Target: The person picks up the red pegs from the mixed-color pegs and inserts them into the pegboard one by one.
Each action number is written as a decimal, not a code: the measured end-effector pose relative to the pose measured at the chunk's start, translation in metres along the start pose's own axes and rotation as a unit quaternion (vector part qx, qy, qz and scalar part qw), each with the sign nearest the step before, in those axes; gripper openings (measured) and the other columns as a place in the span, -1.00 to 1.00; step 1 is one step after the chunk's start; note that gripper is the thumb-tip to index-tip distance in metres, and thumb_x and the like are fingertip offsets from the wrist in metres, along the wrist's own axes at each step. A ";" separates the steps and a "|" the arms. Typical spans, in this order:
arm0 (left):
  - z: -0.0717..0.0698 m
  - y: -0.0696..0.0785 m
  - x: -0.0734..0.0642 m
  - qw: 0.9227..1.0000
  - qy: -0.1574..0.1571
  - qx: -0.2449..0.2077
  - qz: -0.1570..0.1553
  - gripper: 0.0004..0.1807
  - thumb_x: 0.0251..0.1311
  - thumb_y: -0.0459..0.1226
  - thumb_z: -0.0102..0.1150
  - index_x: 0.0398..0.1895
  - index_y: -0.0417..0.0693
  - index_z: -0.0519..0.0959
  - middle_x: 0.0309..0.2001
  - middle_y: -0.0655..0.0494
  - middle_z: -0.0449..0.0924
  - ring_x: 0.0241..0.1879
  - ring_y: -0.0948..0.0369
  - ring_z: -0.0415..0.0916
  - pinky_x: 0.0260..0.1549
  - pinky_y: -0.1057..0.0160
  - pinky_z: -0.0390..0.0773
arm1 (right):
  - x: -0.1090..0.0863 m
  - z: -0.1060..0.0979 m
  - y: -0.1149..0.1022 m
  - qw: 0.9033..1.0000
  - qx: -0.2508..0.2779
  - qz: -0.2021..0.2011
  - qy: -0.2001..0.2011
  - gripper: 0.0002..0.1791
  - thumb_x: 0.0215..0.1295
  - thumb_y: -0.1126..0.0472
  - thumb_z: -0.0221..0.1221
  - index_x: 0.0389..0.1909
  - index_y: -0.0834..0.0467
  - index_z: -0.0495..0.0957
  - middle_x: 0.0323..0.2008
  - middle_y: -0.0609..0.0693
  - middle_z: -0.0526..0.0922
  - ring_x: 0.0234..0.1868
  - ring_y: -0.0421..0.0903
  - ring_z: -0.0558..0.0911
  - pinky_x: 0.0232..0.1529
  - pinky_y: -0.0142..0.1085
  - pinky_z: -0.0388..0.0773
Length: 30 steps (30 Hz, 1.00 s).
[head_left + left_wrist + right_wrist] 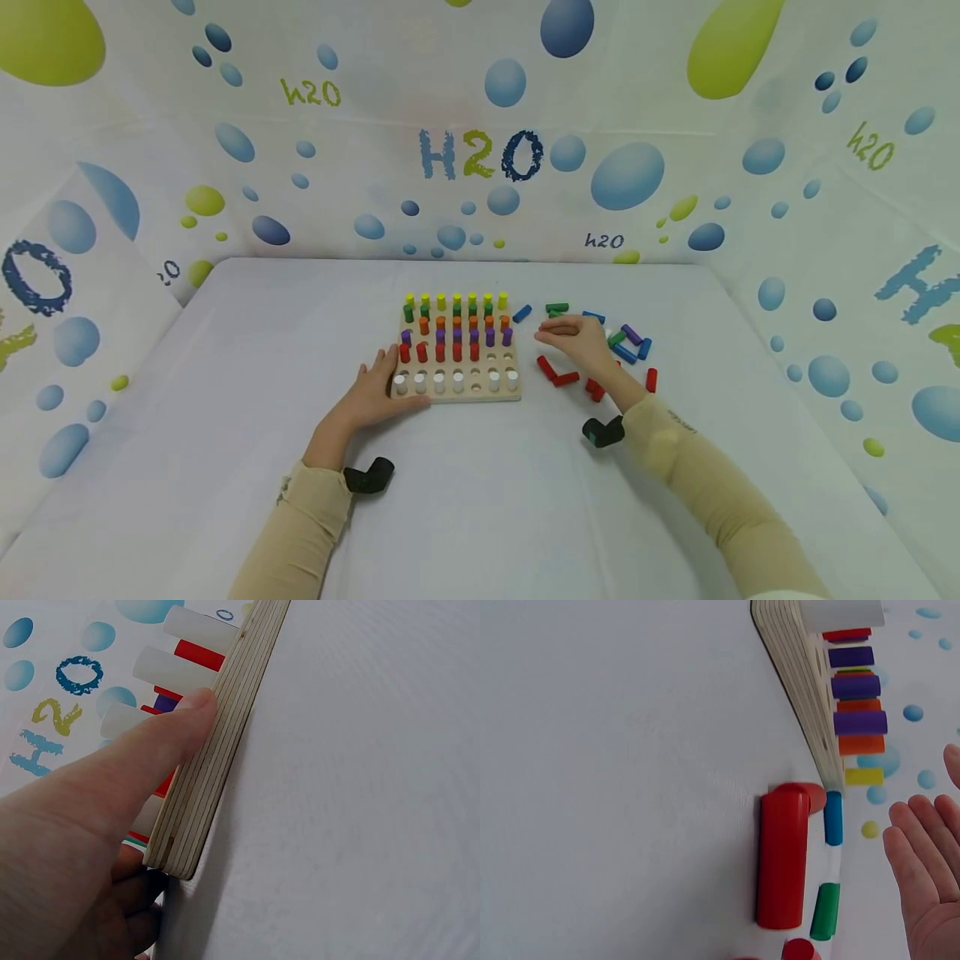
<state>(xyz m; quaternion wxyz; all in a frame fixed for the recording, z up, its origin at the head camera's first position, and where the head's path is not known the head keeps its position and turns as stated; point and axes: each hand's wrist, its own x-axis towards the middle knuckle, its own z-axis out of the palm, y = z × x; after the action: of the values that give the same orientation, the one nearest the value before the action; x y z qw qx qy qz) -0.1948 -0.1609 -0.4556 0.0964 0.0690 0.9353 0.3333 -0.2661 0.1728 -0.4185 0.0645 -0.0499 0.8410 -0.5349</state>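
Your left hand [372, 396] rests at the near left corner of the pegboard [480, 392], thumb [176, 724] pressed along its layered plywood edge, fingers relaxed and holding nothing. The board sits mid-table [225, 350], most rows filled with upright pegs; a few holes stand empty in the near rows. Your right hand [581, 340] hovers over the loose pegs [628, 343] lying just right of the board, fingers straight, palm open in the wrist view, gripping nothing. The pegs look like light, stiff, smooth painted wood, so they will likely roll and slip. Pinch one, such as the red peg [782, 856] beside the board, round its middle.
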 end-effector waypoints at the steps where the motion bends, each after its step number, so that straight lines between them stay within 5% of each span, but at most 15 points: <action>1: 0.000 0.000 0.000 1.000 0.000 0.000 0.000 0.24 -0.12 0.25 0.22 0.42 -0.25 -0.21 0.41 -0.22 -0.20 0.39 -0.07 -0.36 0.30 -0.07 -0.38 | -0.001 -0.002 0.000 1.000 -0.003 0.002 0.003 -0.61 0.09 0.06 0.29 -0.09 0.18 0.59 -0.12 0.07 0.64 -0.09 -0.06 0.61 0.02 -0.25 0.48; 30: -0.001 0.003 -0.002 1.000 -0.003 -0.001 0.002 0.22 -0.08 0.21 0.23 0.41 -0.29 -0.22 0.40 -0.25 -0.20 0.39 -0.08 -0.37 0.30 -0.07 -0.37 | -0.003 -0.040 0.020 0.997 -0.051 0.042 0.044 -0.58 0.11 0.04 0.27 -0.08 0.22 0.57 -0.08 0.16 0.60 -0.06 0.03 0.54 0.04 -0.16 0.46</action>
<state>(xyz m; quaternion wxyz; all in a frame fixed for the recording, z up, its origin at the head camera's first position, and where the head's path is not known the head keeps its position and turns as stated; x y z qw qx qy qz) -0.1934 -0.1597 -0.4524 0.0990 0.0716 0.9345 0.3343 -0.2697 0.2172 -0.4198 0.0475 0.0062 0.8704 -0.4899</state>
